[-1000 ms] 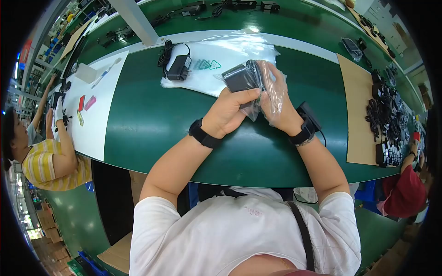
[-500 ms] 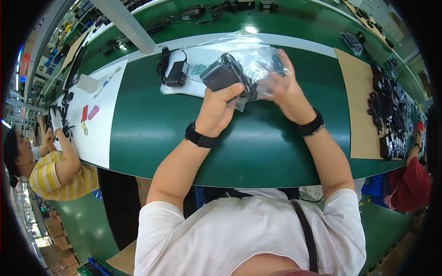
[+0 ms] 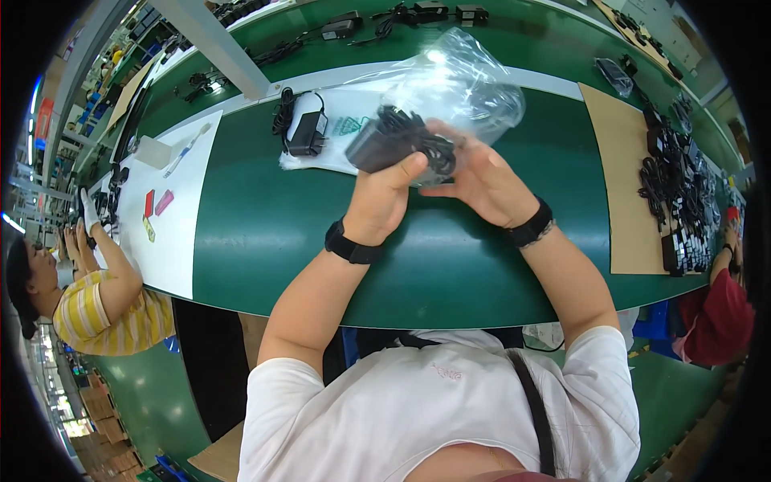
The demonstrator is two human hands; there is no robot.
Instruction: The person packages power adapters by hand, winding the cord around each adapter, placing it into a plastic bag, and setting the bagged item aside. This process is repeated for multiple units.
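Observation:
A black power adapter with its coiled cable is inside a clear plastic bag, raised above the green table. My left hand grips the adapter's near side, thumb on top. At the cable end, my right hand curls round the bagged coil, its fingers partly hidden by plastic. The loose part of the bag puffs out toward the far side. Behind, a second adapter with a wound cable lies on a stack of flat clear bags.
Many adapters and cables cover brown cardboard on the right. On the left, a white sheet holds small red and pink pieces. A metal post rises at the far left. Co-workers sit at both sides.
My right hand has come in from the bag's outer end to the cable coil and closed round it. The loose plastic has swung up and away, and the adapter has turned slightly.

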